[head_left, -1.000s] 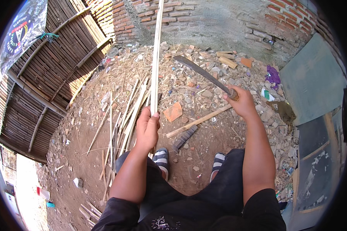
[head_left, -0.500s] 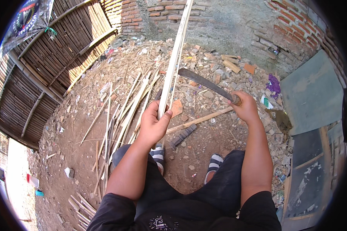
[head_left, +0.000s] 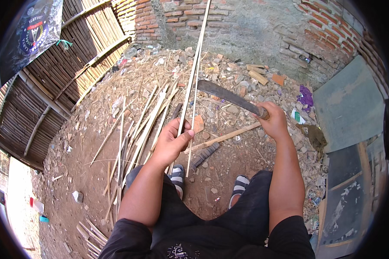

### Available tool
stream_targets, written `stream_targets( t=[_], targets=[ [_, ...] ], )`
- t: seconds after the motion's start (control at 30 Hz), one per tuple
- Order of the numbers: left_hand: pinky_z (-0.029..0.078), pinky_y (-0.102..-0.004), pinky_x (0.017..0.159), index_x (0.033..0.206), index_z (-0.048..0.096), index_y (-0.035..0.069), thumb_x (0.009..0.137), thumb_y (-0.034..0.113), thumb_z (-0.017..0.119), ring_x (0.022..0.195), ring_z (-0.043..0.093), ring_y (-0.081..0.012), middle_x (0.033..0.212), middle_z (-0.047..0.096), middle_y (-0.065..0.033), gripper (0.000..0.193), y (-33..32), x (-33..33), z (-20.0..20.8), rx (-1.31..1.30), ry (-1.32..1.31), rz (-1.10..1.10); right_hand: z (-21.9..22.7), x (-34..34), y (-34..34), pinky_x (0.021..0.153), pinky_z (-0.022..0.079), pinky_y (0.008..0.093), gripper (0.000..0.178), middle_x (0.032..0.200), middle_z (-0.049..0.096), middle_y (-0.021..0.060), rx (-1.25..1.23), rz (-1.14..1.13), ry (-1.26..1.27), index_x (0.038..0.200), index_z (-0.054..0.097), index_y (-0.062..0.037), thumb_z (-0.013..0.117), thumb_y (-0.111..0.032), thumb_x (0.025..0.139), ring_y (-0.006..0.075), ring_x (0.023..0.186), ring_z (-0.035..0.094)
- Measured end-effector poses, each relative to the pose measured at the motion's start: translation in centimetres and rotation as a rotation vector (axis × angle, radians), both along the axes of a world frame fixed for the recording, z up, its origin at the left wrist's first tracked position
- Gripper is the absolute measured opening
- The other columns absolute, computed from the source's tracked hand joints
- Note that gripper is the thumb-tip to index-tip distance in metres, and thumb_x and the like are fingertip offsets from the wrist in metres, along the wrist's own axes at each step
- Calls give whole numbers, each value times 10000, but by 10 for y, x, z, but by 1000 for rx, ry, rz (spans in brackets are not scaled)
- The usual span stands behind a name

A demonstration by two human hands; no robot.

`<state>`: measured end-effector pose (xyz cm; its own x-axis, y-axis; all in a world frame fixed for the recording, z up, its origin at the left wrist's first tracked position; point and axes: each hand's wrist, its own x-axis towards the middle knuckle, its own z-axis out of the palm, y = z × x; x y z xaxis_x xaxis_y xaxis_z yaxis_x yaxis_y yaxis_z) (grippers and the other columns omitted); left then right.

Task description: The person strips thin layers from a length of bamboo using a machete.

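My left hand (head_left: 169,144) is closed around a long pale bamboo strip (head_left: 189,84) that rises toward the brick wall. A thinner sliver (head_left: 189,157) runs beside it, parted from it near the hand, its lower end hanging below my thumb. In my right hand (head_left: 274,121) is the wooden handle of a machete (head_left: 230,95). Its dark, slightly curved blade points left, the tip right by the bamboo; whether it touches cannot be made out. Below and left of my left hand, several split bamboo strips (head_left: 148,123) lie in a loose pile on the ground.
A ridged dark block (head_left: 205,156) and a long wooden slat (head_left: 235,135) lie between my sandaled feet and the rubble (head_left: 235,82). A brick wall (head_left: 246,30) stands ahead, a bamboo fence (head_left: 52,82) at left, a grey-green panel (head_left: 348,103) at right. More sticks (head_left: 93,237) lie lower left.
The bamboo strip has turned and now shows a narrower side, with the thin sliver standing farther off it. The machete has shifted slightly left and down.
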<state>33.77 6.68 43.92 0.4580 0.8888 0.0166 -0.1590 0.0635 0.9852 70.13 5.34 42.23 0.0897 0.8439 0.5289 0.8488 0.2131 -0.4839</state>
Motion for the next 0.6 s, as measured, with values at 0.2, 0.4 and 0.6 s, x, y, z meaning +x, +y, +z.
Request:
stream_targets(
  t=[0.2, 0.4, 0.6],
  targets=[
    [275, -248, 481, 1124, 557, 105, 1011, 682, 408, 541, 372, -75, 744, 511, 10, 607, 0, -6, -3, 68, 133, -56, -3, -5, 2, 894, 526, 443, 367, 1096, 732, 88, 27, 17, -34, 1109, 731, -112, 837, -113, 757, 334, 1017, 692],
    [285, -267, 541, 1181, 567, 58, 886, 899, 37, 571, 314, -106, 708, 353, 29, 1038, -8, -2, 8, -7, 261, -202, -6, -3, 2, 880, 504, 454, 434, 1048, 728, 82, 60, -148, -61, 1157, 714, -149, 843, -125, 743, 331, 970, 686],
    [266, -260, 522, 1241, 579, 49, 822, 959, 51, 565, 298, -93, 711, 359, 36, 1132, -31, -18, 24, -89, 337, -315, 10, -1, -7, 852, 494, 463, 421, 932, 722, 94, 117, -178, -100, 1138, 706, -114, 841, -120, 739, 333, 901, 687]
  ],
)
